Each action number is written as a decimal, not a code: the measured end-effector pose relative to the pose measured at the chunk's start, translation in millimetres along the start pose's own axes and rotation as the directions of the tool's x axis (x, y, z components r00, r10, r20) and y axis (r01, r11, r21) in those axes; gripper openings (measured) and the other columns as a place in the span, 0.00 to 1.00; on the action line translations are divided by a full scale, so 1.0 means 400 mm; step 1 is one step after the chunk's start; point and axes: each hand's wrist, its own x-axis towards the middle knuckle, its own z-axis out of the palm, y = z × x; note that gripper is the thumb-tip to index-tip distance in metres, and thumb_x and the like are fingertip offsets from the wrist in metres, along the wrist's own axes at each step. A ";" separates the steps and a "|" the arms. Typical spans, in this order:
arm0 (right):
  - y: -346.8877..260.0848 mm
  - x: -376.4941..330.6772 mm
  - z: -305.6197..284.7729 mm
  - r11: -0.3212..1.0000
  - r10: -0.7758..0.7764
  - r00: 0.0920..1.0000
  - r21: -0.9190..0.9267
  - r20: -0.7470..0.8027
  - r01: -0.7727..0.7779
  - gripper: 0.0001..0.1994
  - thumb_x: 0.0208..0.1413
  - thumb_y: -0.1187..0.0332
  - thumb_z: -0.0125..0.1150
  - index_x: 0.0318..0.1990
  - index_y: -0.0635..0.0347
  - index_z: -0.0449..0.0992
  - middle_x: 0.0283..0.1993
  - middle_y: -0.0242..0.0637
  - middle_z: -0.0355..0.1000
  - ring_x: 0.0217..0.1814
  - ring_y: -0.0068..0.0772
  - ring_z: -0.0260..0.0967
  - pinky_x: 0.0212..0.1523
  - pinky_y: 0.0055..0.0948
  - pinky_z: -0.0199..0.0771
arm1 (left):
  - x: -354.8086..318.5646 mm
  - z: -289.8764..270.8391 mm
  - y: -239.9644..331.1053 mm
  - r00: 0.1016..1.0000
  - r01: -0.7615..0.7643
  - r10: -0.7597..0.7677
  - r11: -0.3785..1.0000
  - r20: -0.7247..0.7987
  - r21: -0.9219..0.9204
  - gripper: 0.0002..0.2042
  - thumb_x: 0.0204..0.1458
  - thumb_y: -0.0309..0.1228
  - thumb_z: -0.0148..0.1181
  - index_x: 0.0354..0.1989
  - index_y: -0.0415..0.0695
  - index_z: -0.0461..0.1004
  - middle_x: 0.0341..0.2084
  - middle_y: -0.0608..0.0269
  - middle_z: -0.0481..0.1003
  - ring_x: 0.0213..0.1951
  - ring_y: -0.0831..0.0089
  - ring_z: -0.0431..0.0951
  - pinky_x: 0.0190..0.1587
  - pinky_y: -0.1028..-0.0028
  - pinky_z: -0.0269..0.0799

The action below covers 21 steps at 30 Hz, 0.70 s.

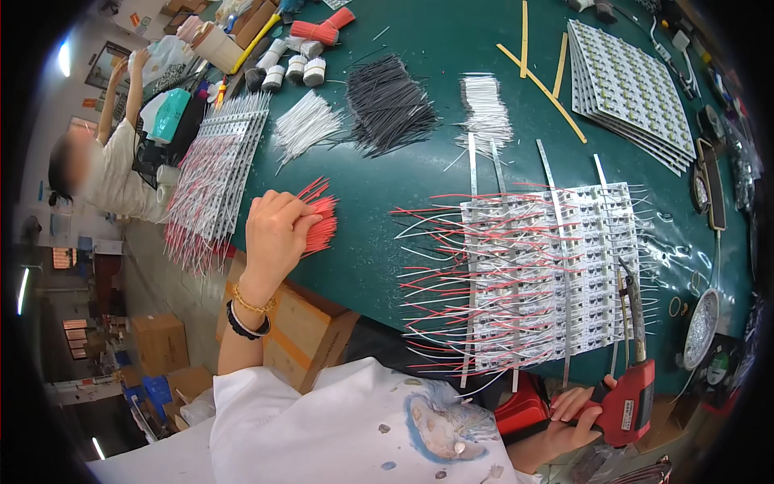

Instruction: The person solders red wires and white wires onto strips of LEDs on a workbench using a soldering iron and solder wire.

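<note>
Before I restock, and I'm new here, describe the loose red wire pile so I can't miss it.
On the green table, look left of the nearest wire-fringed circuit-board panel. The loose red wire pile lies by the left hand, near the edge. Unlike the white wires and black wires behind it, it's red.

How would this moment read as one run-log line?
left hand: at red wire pile | right hand: holding red gun-shaped tool | wired board panel: on green table
</note>
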 end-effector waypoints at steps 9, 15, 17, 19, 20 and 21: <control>-0.004 -0.005 -0.015 1.000 0.010 0.999 0.030 -0.040 -0.009 0.26 0.63 0.59 0.48 0.59 0.68 0.52 0.14 0.29 0.53 0.11 0.19 0.49 0.16 0.21 0.56 | 0.036 -0.019 0.046 0.940 0.086 -0.112 0.992 -0.322 -0.094 0.02 0.47 0.24 0.62 0.26 0.41 0.75 0.20 0.63 0.74 0.21 0.70 0.70 0.26 0.74 0.63; -0.010 -0.014 -0.021 0.999 -0.011 1.000 0.047 -0.028 0.012 0.27 0.63 0.58 0.48 0.59 0.70 0.51 0.13 0.30 0.54 0.10 0.21 0.51 0.15 0.22 0.59 | 0.127 -0.035 0.229 0.916 0.388 -0.243 0.328 0.320 -0.861 0.04 0.54 0.23 0.57 0.31 0.39 0.69 0.21 0.72 0.70 0.23 0.87 0.66 0.25 0.85 0.61; -0.021 -0.023 -0.023 0.999 -0.019 0.999 0.048 0.043 0.017 0.27 0.62 0.57 0.49 0.59 0.70 0.52 0.13 0.30 0.56 0.10 0.22 0.52 0.15 0.24 0.60 | 0.153 -0.012 0.304 0.926 0.377 -0.142 0.259 0.351 -0.889 0.04 0.54 0.23 0.57 0.30 0.39 0.69 0.21 0.72 0.70 0.23 0.87 0.65 0.25 0.85 0.61; -0.028 -0.028 -0.018 1.000 -0.006 1.000 0.000 0.019 0.006 0.28 0.61 0.56 0.49 0.59 0.70 0.53 0.13 0.30 0.56 0.10 0.22 0.52 0.16 0.24 0.60 | 0.160 0.014 0.366 0.925 0.376 -0.015 0.168 0.379 -0.911 0.04 0.54 0.22 0.58 0.29 0.38 0.69 0.21 0.71 0.69 0.24 0.88 0.65 0.25 0.85 0.60; -0.032 -0.033 -0.020 1.000 0.016 1.000 -0.022 0.018 -0.016 0.29 0.61 0.55 0.50 0.58 0.70 0.53 0.13 0.29 0.56 0.10 0.22 0.52 0.16 0.24 0.61 | 0.162 0.021 0.401 0.921 0.382 0.021 0.145 0.389 -0.913 0.04 0.54 0.22 0.58 0.29 0.38 0.69 0.21 0.71 0.69 0.24 0.88 0.65 0.25 0.85 0.60; -0.033 -0.040 -0.028 0.999 0.029 1.000 -0.026 0.002 -0.029 0.30 0.60 0.52 0.51 0.58 0.70 0.54 0.13 0.29 0.57 0.10 0.22 0.53 0.16 0.25 0.61 | 0.162 0.022 0.441 0.919 0.364 0.076 0.207 0.386 -0.908 0.04 0.53 0.22 0.58 0.29 0.38 0.69 0.21 0.71 0.69 0.24 0.88 0.65 0.25 0.85 0.60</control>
